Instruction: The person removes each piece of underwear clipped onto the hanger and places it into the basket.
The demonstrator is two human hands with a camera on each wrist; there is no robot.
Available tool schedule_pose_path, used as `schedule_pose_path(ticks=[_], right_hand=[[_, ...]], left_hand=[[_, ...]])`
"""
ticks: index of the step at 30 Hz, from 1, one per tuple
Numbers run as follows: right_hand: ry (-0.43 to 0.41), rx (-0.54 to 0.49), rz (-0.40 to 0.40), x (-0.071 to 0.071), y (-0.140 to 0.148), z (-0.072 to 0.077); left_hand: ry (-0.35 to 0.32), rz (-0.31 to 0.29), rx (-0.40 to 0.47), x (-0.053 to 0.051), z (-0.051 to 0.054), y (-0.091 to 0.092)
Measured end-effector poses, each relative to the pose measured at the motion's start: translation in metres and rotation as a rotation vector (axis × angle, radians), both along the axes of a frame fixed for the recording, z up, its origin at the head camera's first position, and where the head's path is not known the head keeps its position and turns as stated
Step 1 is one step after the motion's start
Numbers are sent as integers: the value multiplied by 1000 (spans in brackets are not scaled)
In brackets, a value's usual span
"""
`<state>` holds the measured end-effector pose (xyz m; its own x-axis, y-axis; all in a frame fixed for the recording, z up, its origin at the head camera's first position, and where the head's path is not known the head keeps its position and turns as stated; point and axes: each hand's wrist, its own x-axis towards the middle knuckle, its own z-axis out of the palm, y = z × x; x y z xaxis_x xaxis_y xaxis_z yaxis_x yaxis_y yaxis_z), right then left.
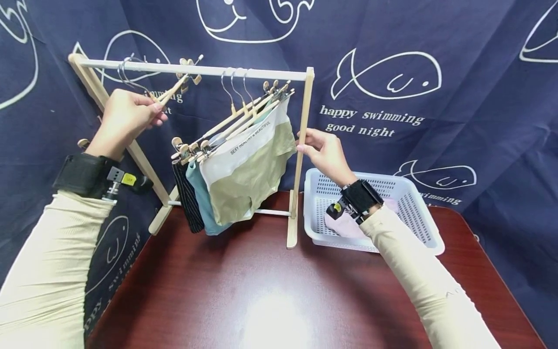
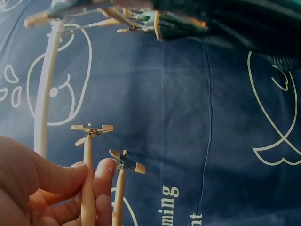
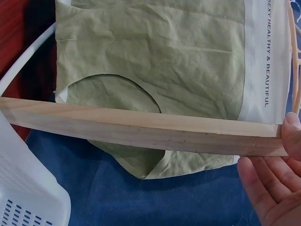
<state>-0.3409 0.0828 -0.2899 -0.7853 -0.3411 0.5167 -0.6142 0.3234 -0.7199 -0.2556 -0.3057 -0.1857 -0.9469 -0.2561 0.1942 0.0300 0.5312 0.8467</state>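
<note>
My left hand (image 1: 131, 114) is at the rack's upper left. Its thumb and fingers pinch the bar of a wooden clip hanger (image 2: 88, 176), with a second bare hanger (image 2: 120, 197) just beyond it. My right hand (image 1: 324, 150) grips the right post (image 1: 303, 116) of the wooden clothes rack, thumb on one side and fingers on the other. Beside that post hang green underpants (image 1: 253, 179) with a white lettered waistband, clipped to a hanger. Behind them hang a teal pair (image 1: 209, 213) and a black striped pair (image 1: 188, 198), partly covered.
A light blue slotted basket (image 1: 420, 213) stands right of the rack, with pale pink cloth (image 1: 344, 225) inside, partly hidden by my right wrist. The rack stands on a glossy reddish-brown table (image 1: 348, 291). A dark blue fish-print curtain (image 1: 479, 121) hangs close behind.
</note>
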Motion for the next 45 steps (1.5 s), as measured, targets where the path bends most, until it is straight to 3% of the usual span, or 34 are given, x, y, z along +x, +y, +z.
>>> schedule_pose_path(ticks=[6, 11, 26, 35, 45], right_hand=[[-6, -5, 5, -1, -1, -1], [-9, 0, 5, 1, -3, -1], [-9, 5, -5, 1, -1, 0], [-14, 2, -12, 2, 0, 0], [-12, 2, -19, 1, 0, -1]], left_hand=[[-55, 4, 21, -12, 5, -5], [-91, -1, 7, -17, 4, -8], [-159, 1, -98, -19, 4, -9], [-180, 18, -252, -18, 10, -6], [-212, -7, -274, -15, 14, -4]])
